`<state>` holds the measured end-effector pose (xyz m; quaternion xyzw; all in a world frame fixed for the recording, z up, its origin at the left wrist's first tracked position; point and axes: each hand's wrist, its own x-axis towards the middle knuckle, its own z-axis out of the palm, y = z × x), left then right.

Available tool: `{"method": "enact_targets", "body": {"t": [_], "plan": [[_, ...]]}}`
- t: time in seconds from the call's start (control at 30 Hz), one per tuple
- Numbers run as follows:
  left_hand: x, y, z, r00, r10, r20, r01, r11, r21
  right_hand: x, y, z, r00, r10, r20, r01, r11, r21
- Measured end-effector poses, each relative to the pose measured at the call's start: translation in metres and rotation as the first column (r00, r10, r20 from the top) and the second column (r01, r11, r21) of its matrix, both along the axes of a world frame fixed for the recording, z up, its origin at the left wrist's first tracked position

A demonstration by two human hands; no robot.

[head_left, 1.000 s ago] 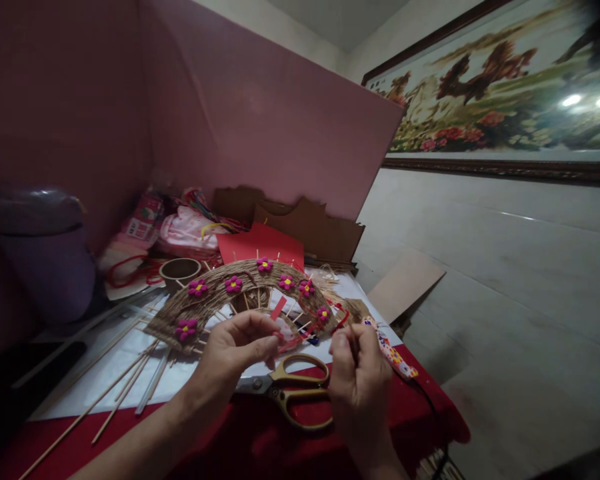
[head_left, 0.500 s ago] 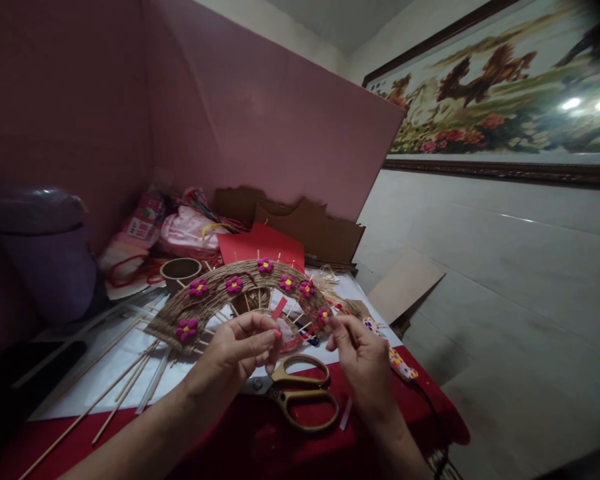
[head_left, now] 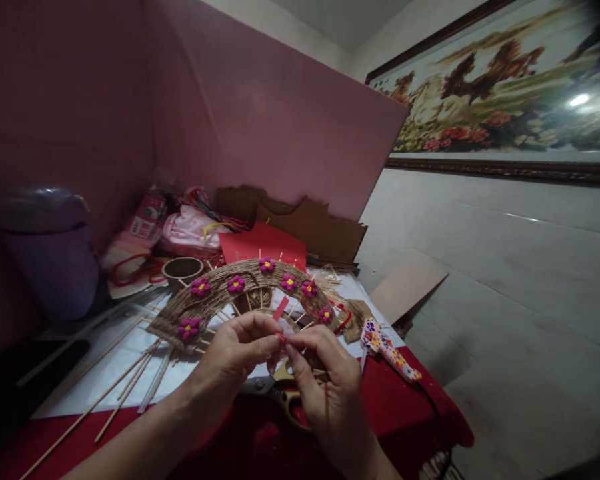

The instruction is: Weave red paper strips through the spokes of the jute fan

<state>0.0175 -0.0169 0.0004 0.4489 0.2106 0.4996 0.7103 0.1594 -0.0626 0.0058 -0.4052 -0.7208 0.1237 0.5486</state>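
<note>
My left hand [head_left: 245, 350] is closed, its thumb and fingers pinching a narrow red strip [head_left: 281, 308] whose free end sticks up above them. The fingertips of my right hand [head_left: 325, 377] pinch at the same spot, and a small reddish bit shows between the two hands. Whether it is folded or knotted is hidden. Beneath the hands lie scissors [head_left: 259, 385] with gold-coloured handles, partly covered. Just behind stands a fan-shaped piece [head_left: 250, 268] of twine woven over thin sticks, bearing several magenta flowers with yellow centres.
A flower-patterned glue gun [head_left: 393, 352] with a cord lies at the right on the red cloth [head_left: 405, 407]. Loose wooden sticks [head_left: 127, 380] spread at the left. Behind are a roll of tape [head_left: 183, 268], red paper [head_left: 265, 243], cardboard [head_left: 325, 227] and a purple bin [head_left: 55, 267].
My right hand has moved left and in to meet my left hand at the red strip. It now covers much of the scissors' handles. My left hand has hardly moved.
</note>
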Motion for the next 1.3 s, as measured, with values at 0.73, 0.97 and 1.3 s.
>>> {"method": "enact_targets", "body": {"t": [0.73,0.97,1.3], "plan": [[0.001,0.001,-0.001,0.988,0.098,-0.122,-0.082,0.989,0.126,0.019,-0.008,-0.005,0.782,0.111,-0.614,-0.145,0.989,-0.005],[0.000,-0.003,0.003,0.988,0.070,-0.140,-0.052,0.991,0.127,0.012,-0.004,-0.010,0.740,0.067,-0.669,-0.134,0.990,-0.048],[0.001,-0.002,0.003,0.999,0.013,-0.039,-0.012,1.000,0.010,0.020,0.006,-0.001,0.873,-0.065,-0.484,0.064,0.998,-0.019]]}}
